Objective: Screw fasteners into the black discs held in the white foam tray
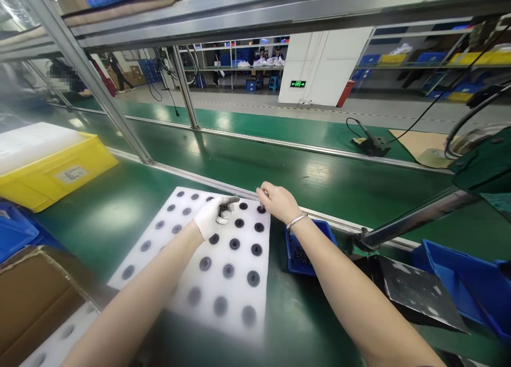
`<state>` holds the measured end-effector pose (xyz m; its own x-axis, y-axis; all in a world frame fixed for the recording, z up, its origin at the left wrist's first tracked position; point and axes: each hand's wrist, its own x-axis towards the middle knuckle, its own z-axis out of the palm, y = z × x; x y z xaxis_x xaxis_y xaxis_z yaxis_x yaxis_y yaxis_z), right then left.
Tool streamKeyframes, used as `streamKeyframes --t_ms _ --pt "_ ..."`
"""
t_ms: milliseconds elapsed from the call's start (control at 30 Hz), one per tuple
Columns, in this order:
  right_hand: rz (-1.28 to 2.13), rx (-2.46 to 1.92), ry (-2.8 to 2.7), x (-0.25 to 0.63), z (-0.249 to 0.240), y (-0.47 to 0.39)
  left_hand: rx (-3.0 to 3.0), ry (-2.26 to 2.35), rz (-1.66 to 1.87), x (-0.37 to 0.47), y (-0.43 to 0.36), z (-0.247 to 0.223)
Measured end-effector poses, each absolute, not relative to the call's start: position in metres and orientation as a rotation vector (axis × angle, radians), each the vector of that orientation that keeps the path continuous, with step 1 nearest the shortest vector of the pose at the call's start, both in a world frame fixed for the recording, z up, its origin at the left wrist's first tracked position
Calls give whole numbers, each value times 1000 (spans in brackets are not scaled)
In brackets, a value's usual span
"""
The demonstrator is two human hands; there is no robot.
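foam tray (242, 260) partly blurred, carton (27, 303) cropped

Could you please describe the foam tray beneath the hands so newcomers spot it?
On the green worktop, between the yellow crate and the small blue bin, lies a white foam tray. Dark round pieces dot it in rows; unlike the lower-left foam, it has the left hand and right hand over it.

A white foam sheet (244, 260) bears rows of black discs (253, 278); the table (99, 212) is green, the glove (205, 218) white.
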<state>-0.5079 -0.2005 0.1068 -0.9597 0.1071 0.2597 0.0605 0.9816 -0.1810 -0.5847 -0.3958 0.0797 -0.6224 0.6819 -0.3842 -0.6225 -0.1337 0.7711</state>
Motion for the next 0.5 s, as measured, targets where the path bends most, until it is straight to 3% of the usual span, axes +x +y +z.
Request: streamKeyframes --t_ms 333,500 --pt "249 -261 -2886 -512 104 -213 32 1149 1922 -561 -409 68" --pt "174 -260 -2831 -511 109 -213 326 1617 1775 -553 -410 76"
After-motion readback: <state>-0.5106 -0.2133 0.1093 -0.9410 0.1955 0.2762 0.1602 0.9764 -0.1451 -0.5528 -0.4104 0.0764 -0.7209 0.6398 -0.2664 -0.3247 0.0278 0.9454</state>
